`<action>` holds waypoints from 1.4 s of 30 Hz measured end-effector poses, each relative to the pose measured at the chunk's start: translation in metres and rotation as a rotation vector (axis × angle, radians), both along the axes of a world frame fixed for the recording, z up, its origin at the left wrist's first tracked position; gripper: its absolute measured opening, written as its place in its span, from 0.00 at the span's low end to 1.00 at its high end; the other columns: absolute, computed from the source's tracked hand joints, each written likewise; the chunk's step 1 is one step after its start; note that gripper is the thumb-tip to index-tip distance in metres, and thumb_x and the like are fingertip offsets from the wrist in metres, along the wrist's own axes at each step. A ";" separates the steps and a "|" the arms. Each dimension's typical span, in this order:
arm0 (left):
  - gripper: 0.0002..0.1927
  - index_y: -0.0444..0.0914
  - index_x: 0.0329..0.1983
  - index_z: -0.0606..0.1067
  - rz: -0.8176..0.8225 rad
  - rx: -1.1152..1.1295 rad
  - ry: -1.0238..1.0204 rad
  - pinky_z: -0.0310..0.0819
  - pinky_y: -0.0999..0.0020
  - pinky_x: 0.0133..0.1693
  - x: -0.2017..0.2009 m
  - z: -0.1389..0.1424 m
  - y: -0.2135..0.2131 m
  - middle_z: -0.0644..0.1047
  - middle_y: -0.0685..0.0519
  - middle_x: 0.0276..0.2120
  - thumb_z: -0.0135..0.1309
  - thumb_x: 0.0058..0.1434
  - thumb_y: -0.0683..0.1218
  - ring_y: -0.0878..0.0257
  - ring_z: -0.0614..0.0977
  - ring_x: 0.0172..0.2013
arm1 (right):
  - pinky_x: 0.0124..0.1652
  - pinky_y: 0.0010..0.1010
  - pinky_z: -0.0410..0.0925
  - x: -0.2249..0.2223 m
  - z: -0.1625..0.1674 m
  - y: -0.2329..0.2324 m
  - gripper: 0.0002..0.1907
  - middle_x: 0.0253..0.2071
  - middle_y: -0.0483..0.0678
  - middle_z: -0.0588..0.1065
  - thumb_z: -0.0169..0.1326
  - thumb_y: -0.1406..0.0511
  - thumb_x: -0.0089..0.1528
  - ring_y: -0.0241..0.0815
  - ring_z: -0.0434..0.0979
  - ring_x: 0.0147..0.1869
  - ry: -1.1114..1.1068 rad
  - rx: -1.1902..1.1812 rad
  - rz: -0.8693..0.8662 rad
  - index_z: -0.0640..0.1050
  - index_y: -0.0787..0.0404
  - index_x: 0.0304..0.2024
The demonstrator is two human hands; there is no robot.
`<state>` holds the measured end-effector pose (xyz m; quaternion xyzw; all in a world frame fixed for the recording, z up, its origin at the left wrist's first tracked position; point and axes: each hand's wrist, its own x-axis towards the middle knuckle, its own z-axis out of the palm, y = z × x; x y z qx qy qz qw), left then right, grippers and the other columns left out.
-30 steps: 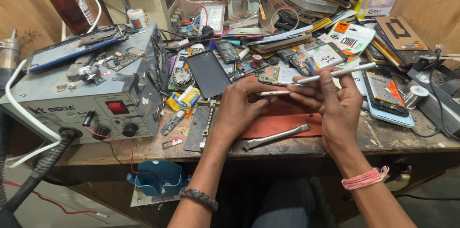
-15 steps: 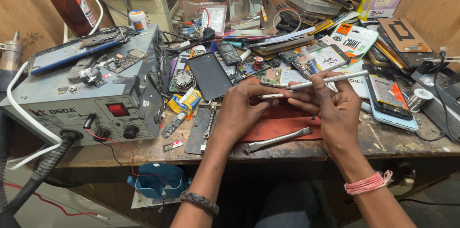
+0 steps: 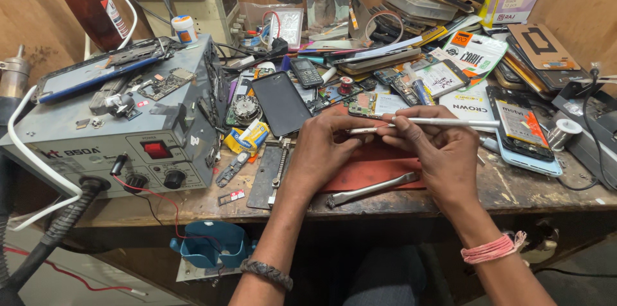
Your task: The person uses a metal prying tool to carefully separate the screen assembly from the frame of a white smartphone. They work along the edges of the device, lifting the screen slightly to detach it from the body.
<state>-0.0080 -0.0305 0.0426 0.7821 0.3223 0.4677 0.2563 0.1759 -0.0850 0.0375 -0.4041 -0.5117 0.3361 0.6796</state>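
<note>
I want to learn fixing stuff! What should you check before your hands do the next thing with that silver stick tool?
1. Both hands on the silver stick tool: ok; the left hand pinches its near end, the right hand grips the middle.
2. Red mat under the hands: ok.
3. Tool tip condition: cannot tell, fingers hide it.
4. Metal tweezers within reach: ok, lying on the mat's front edge.
5. Room around the hands: not ok; phones and parts crowd the bench.

Bright even light, sharp focus, soft shadows, mild wide-angle edge distortion.
</note>
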 end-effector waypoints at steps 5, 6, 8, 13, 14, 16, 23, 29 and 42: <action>0.21 0.47 0.47 0.84 -0.004 0.005 0.007 0.83 0.67 0.41 0.000 0.001 0.000 0.81 0.51 0.34 0.62 0.51 0.36 0.60 0.86 0.36 | 0.45 0.27 0.79 -0.005 0.000 -0.003 0.08 0.39 0.52 0.81 0.57 0.70 0.65 0.37 0.84 0.43 -0.184 0.060 -0.056 0.78 0.70 0.45; 0.21 0.47 0.47 0.84 0.002 0.001 0.017 0.82 0.67 0.41 0.000 0.001 0.000 0.81 0.51 0.34 0.62 0.51 0.36 0.60 0.85 0.36 | 0.44 0.26 0.79 -0.007 0.000 -0.004 0.08 0.38 0.51 0.81 0.58 0.69 0.65 0.37 0.84 0.42 -0.246 0.069 -0.089 0.79 0.70 0.44; 0.21 0.47 0.47 0.84 0.013 -0.007 0.036 0.82 0.67 0.41 -0.001 0.001 0.000 0.81 0.50 0.34 0.62 0.51 0.36 0.60 0.85 0.36 | 0.41 0.24 0.78 -0.010 0.000 -0.008 0.08 0.35 0.49 0.82 0.58 0.69 0.65 0.34 0.84 0.39 -0.382 0.050 -0.182 0.79 0.68 0.44; 0.21 0.47 0.48 0.84 -0.019 -0.008 0.011 0.83 0.67 0.42 -0.001 0.001 -0.001 0.82 0.51 0.35 0.61 0.51 0.36 0.60 0.86 0.37 | 0.39 0.23 0.77 -0.014 0.002 -0.012 0.07 0.33 0.45 0.82 0.59 0.68 0.65 0.32 0.85 0.38 -0.547 0.102 -0.263 0.80 0.65 0.44; 0.22 0.47 0.48 0.84 -0.019 -0.001 0.014 0.83 0.67 0.42 -0.001 0.001 -0.001 0.82 0.50 0.35 0.61 0.51 0.36 0.60 0.86 0.37 | 0.39 0.23 0.77 -0.015 0.003 -0.012 0.07 0.33 0.45 0.82 0.59 0.68 0.65 0.32 0.85 0.38 -0.552 0.105 -0.261 0.80 0.65 0.44; 0.21 0.47 0.48 0.84 -0.020 -0.001 0.011 0.83 0.67 0.42 -0.001 0.000 0.000 0.82 0.50 0.35 0.61 0.51 0.36 0.60 0.86 0.37 | 0.39 0.23 0.77 -0.015 0.003 -0.011 0.07 0.33 0.45 0.82 0.58 0.68 0.65 0.32 0.85 0.38 -0.562 0.108 -0.262 0.80 0.65 0.44; 0.21 0.47 0.48 0.83 -0.041 -0.005 -0.011 0.84 0.68 0.43 -0.001 -0.001 0.002 0.82 0.51 0.36 0.60 0.52 0.35 0.61 0.87 0.38 | 0.41 0.23 0.78 -0.013 0.000 -0.010 0.07 0.35 0.46 0.82 0.58 0.68 0.65 0.32 0.85 0.40 -0.509 0.087 -0.213 0.79 0.66 0.44; 0.20 0.47 0.47 0.84 -0.027 -0.004 -0.009 0.83 0.67 0.40 -0.001 -0.001 0.001 0.81 0.51 0.33 0.62 0.52 0.37 0.60 0.86 0.36 | 0.39 0.23 0.77 -0.012 0.000 -0.008 0.07 0.34 0.46 0.82 0.57 0.68 0.65 0.32 0.85 0.39 -0.540 0.092 -0.221 0.78 0.66 0.43; 0.21 0.45 0.44 0.84 0.008 0.113 0.067 0.77 0.61 0.40 -0.003 -0.003 0.003 0.78 0.49 0.31 0.63 0.47 0.35 0.55 0.82 0.35 | 0.31 0.28 0.77 0.007 0.020 0.010 0.08 0.27 0.49 0.82 0.59 0.66 0.62 0.34 0.84 0.29 -0.788 -0.186 -0.078 0.82 0.63 0.42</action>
